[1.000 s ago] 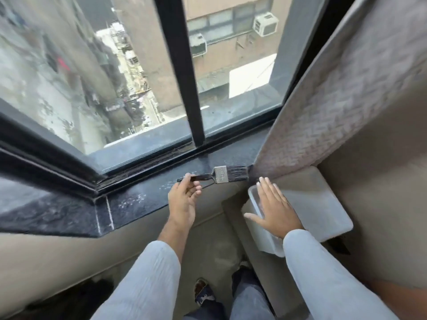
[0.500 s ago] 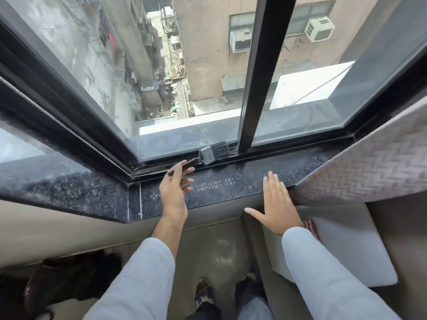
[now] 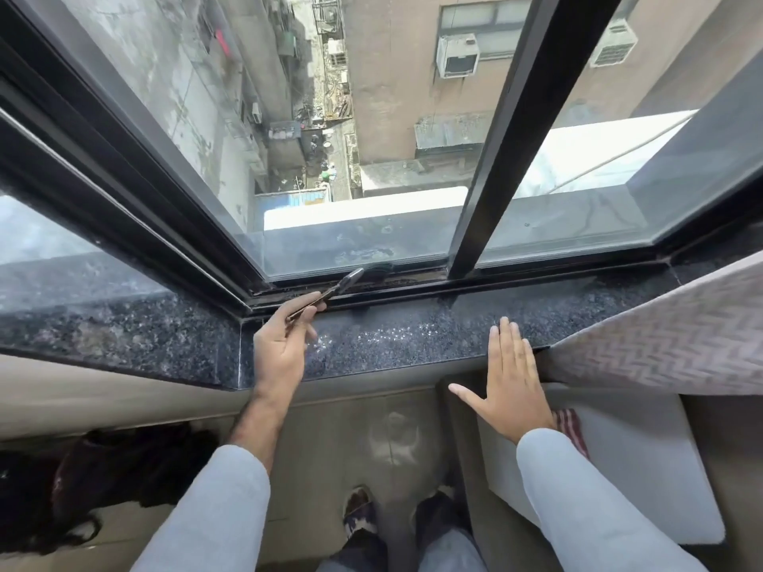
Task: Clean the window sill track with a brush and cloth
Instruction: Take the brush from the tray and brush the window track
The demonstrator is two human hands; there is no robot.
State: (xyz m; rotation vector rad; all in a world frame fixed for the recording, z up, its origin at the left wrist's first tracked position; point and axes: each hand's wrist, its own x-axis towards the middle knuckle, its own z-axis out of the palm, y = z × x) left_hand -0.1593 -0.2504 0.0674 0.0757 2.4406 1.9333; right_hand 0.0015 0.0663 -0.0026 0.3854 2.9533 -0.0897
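My left hand (image 3: 283, 348) grips the dark handle of a paint brush (image 3: 355, 276) with a metal ferrule. Its black bristles sit down in the black window sill track (image 3: 413, 284), just left of the vertical frame bar (image 3: 495, 179). My right hand (image 3: 510, 383) lies flat with fingers spread on the front edge of the speckled dark granite sill (image 3: 413, 344), holding nothing. A striped red cloth (image 3: 572, 427) peeks out from under my right wrist, lying on a white surface (image 3: 644, 456).
A patterned curtain (image 3: 669, 344) hangs over the sill's right end. A dark bag (image 3: 103, 468) sits on the floor at lower left. The glass panes look steeply down onto an alley. My feet (image 3: 363, 518) stand on the beige floor below the sill.
My left hand carried the brush from the sill top forward and left into the track. My right hand moved off the white tray onto the sill edge. The view tilted toward the window.
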